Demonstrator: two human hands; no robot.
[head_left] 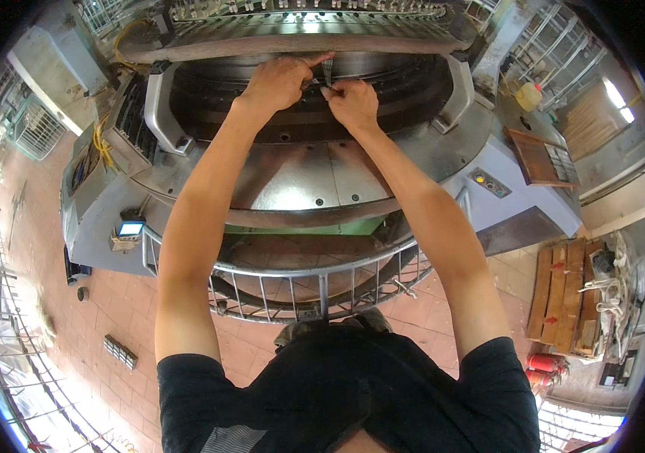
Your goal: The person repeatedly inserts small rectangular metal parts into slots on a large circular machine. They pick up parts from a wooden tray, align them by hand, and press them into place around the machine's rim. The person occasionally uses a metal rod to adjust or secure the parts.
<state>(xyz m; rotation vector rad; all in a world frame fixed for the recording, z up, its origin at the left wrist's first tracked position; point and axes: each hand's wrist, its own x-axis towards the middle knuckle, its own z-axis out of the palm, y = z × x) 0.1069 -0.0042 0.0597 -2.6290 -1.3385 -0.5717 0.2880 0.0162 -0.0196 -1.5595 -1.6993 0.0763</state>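
Tiled floor (115, 302) | metal machine (284, 185) | narrow strip (327, 71) — greyish, at right hand (354, 103)

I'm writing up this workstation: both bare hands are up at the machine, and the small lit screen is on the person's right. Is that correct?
Not quite: the head view shows the small lit screen on the person's left. The left hand and right hand are indeed up at the machine.
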